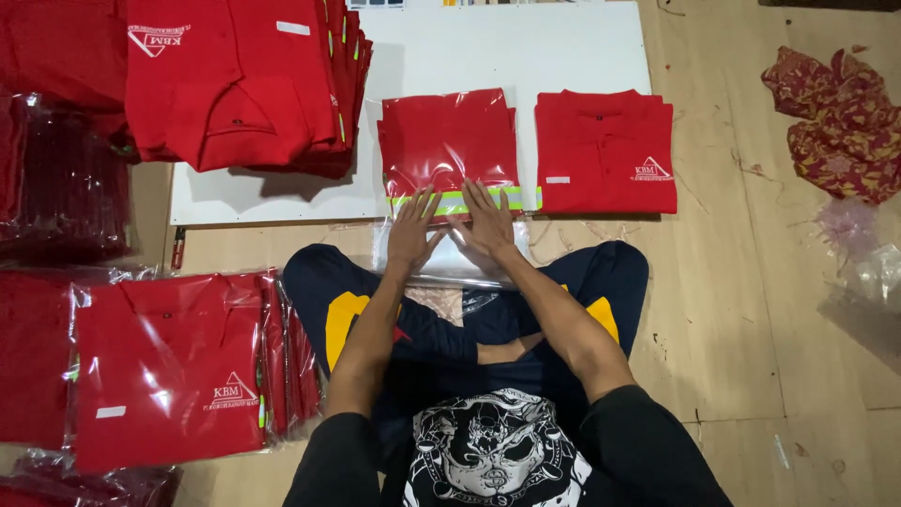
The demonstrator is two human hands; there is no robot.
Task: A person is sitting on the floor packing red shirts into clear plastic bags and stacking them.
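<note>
Two flat hands press the open end of a clear plastic bag holding a folded red shirt with a yellow-green reflective band, which lies on a white board in front of a person seated cross-legged on the wooden floor. The left hand and right hand lie side by side, palms down and fingers spread, gripping nothing, on the bag's loose flap just below the band. Beside it to the right sits an unbagged folded red shirt. A stack of folded red shirts rises upper left; bagged red shirts pile at lower left, partly cut off. Crumpled patterned cloth lies far right.
</note>
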